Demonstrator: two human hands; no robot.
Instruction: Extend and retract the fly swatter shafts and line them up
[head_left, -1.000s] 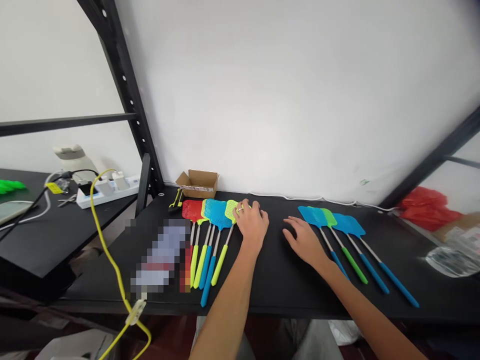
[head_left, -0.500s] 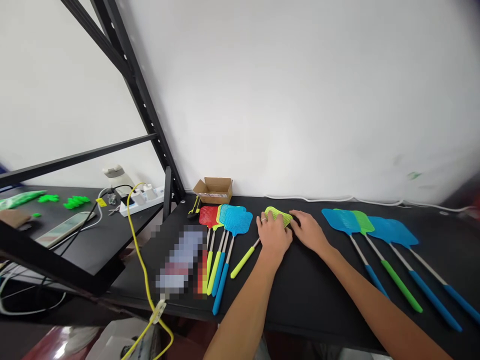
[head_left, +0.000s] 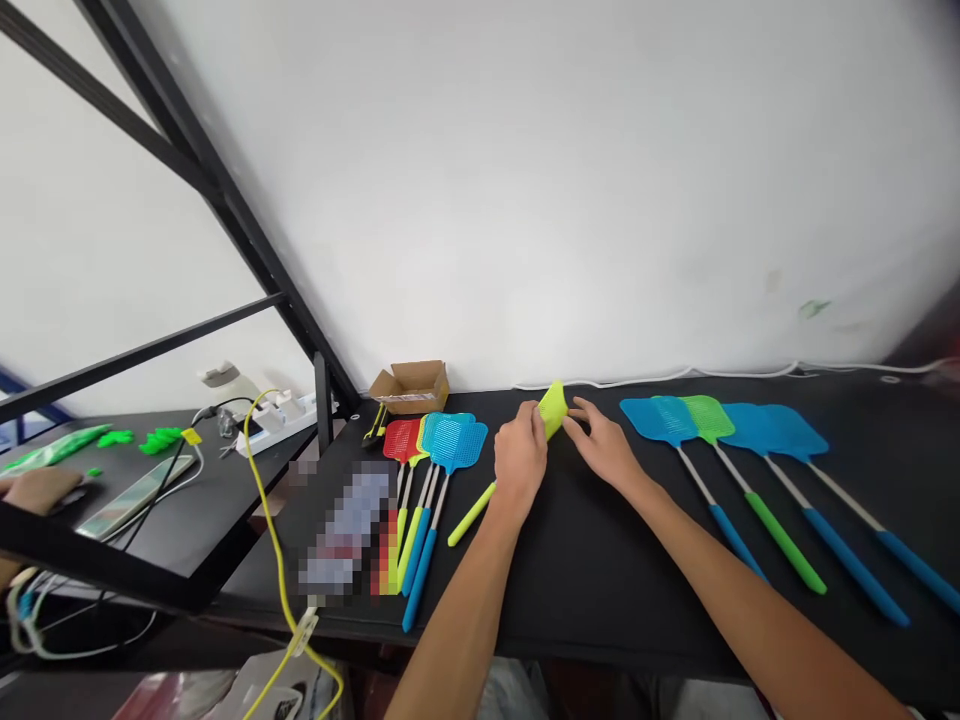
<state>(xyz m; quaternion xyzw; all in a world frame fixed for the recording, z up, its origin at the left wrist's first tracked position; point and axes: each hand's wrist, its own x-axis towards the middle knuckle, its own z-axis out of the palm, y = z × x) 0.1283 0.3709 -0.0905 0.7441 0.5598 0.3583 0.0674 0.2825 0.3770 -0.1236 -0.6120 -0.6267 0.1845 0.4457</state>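
Observation:
A yellow-green fly swatter (head_left: 553,408) is held near its head by my left hand (head_left: 520,452), whose fingers are closed round it. The head is tilted up off the black table, and the grip points to the lower left. My right hand (head_left: 602,445) is at the head's right edge with fingers apart; whether the fingertips touch it I cannot tell. To the left lies an overlapping group of red, yellow and blue swatters (head_left: 458,441). On the right, several blue swatters (head_left: 795,430) and a green swatter (head_left: 709,417) lie fanned out.
An open cardboard box (head_left: 411,388) stands by the wall at the back left. A yellow cable (head_left: 274,540) hangs over the table's left side, near a black metal frame (head_left: 247,235). On the neighbouring table are a power strip (head_left: 289,420) and another person's hand (head_left: 41,490).
The yellow-green swatter's head has been tilted up from lying nearly flat. My left hand has gone from resting over it to gripping it. The view has shifted slightly.

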